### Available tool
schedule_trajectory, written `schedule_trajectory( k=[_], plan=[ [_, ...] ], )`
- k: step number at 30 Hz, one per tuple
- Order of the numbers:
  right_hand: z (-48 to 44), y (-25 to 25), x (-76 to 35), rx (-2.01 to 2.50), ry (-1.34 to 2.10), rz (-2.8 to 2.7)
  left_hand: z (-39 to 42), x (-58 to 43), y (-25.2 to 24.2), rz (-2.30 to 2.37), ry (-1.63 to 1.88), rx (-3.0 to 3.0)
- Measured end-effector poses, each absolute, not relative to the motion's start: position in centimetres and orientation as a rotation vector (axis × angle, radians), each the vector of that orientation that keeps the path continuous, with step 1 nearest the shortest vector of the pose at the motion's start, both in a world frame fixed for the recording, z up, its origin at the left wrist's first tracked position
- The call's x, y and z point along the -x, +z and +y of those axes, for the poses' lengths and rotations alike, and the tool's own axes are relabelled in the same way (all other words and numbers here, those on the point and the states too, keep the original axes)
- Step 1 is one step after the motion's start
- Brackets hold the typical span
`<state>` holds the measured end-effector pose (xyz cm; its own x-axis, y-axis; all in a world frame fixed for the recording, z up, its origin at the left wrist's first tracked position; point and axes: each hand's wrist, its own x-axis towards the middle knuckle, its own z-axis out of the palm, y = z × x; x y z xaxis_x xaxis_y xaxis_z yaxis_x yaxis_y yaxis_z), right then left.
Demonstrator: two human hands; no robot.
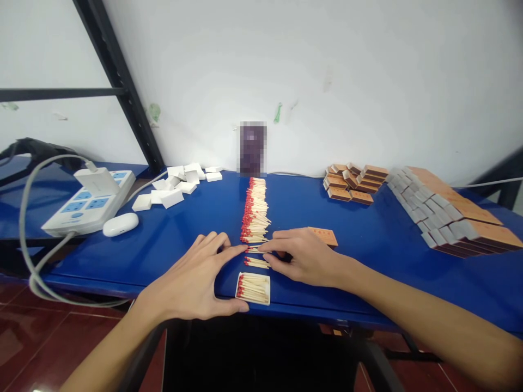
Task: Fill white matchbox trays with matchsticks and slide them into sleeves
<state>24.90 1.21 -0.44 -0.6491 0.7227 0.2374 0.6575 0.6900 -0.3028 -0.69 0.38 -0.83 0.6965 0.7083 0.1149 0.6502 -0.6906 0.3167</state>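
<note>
1. Lying flat and open, the left hand (pixel 196 277) is spreading its fingers on the surface (pixel 368 245). Its grip is closing on nothing, with only the index fingertip touching the red-tipped end of a few loose matches (pixel 255 250).
2. Reaching in from the other side, the right hand (pixel 304 256) is curling its fingers over the same loose matches. I cannot tell whether its grip is actually pinching them or only resting on them.
3. Filling the far right of the blue surface, a big stack of boxes (pixel 453 212) is sitting in stepped layers, orange on top with grey ends.
4. At the far left, a white power strip (pixel 87 201) is lying with a plug in it.
5. Running from the wall towards the hands, a long row of matches (pixel 255 209) is lying crosswise, pale sticks with red heads on the left.
6. Behind it to either side, a small pile of boxes (pixel 354 182) and scattered white trays (pixel 175 188) are resting.
7. Just behind the right hand, an orange sleeve (pixel 324 236) is lying flat.
8. Near the front edge, beside the left thumb, a filled tray (pixel 254 288) is holding matches with heads pointing left.
</note>
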Motion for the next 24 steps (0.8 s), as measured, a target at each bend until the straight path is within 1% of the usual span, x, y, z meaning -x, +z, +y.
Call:
schedule_trajectory(
  k=[15,24],
  plan=[
    [1.21,-0.59,-24.85,1.133,0.26,-2.567,0.4,0.69,-0.73,1.078,0.314,-2.644],
    [1.25,-0.77,-24.93,1.073,0.246,-2.574,0.45,0.72,-0.94,1.096,0.288,-2.654]
  ],
)
